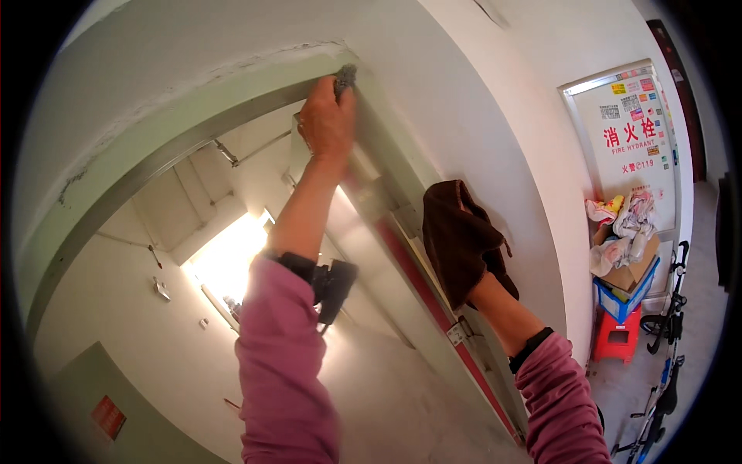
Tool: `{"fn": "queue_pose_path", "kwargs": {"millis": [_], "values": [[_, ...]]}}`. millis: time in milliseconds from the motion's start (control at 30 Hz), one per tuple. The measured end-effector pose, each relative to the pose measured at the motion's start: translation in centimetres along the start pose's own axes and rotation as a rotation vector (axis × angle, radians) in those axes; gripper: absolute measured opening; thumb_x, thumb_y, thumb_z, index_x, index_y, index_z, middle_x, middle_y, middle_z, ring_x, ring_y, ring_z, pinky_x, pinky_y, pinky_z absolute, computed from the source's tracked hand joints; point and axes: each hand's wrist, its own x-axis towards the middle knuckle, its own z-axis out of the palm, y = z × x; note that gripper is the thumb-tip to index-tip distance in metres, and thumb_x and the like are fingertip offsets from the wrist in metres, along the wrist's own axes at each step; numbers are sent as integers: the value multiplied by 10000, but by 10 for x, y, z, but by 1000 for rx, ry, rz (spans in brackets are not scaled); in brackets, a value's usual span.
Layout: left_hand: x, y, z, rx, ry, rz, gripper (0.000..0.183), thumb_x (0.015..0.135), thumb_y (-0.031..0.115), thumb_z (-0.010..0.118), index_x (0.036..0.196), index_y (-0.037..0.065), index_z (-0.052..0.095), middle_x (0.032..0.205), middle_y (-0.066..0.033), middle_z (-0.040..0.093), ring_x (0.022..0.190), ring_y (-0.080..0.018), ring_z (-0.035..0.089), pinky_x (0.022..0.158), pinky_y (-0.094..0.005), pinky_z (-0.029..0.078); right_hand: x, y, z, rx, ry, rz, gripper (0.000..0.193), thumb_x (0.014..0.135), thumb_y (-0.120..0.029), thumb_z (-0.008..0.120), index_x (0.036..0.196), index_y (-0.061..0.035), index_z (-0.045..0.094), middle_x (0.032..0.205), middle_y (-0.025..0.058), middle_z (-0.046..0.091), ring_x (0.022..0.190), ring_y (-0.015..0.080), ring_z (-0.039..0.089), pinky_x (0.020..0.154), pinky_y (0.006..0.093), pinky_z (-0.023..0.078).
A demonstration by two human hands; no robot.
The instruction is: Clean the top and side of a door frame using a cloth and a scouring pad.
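Steel-wool scourer (346,75) is clamped in my left hand (328,121) at the door frame's (224,110) top corner; brown cloth (457,241) covers my right hand (487,294), whose grip I cannot tell.

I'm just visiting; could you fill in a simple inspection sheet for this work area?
Surface: pale green painted band above the grey metal door frame; cracked upper edge, dark mark at left.
Things at hand: grey, fuzzy scouring ball; dark brown fabric cloth.
Clutter: red plastic stool, blue plastic crate, brown cardboard box, crumpled plastic bags; black-saddled, bicycle-like frame.
Hands: left hand holds the ball near the upper corner; right hand is mostly covered by the cloth, grip unclear.
Cables: thin lines beyond the doorway; pipes or cables, cannot tell.
Surroundings: white, silver-framed wall panel at right; grey door with red sign at lower left.
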Motion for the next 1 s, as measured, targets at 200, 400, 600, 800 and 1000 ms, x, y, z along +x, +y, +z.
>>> {"fn": "queue_pose_path", "kwargs": {"millis": [200,400,600,800,1000], "values": [[-27,-43,20,249,-197,-250,198,730,221,514,836,55,538,806,-148,594,734,-353,552,628,-428,425,45,-65,47,-235,235,483,70,769,-124,486,732,-130,546,672,6,438,653,130,406,640,277,389],[-6,-34,-5,-414,-22,-524,256,731,187,531,833,-48,530,634,-125,566,658,-236,571,572,-358,423,65,-103,71,-239,192,336,63,816,-165,480,848,-143,529,763,-1,447,730,126,408,693,280,385],[21,-6,-14,-1141,39,-1096,215,796,177,506,958,34,506,797,-121,594,629,-252,574,432,-363,426,55,-82,53,-178,158,260,63,825,-157,473,848,-137,528,775,9,454,756,134,419,716,269,384],[14,-17,-36,-1561,-57,-974,216,834,153,440,1004,21,465,866,-149,579,726,-285,579,507,-398,459,50,-76,58,-87,166,284,82,771,-118,469,754,-115,549,692,28,448,684,142,418,669,278,389],[38,-22,-7,-1294,7,-1149,225,836,141,460,1028,25,460,894,-147,576,754,-291,573,548,-406,465,46,-65,39,14,193,220,69,738,-164,483,717,-125,537,677,22,440,669,138,420,665,273,379]]}}
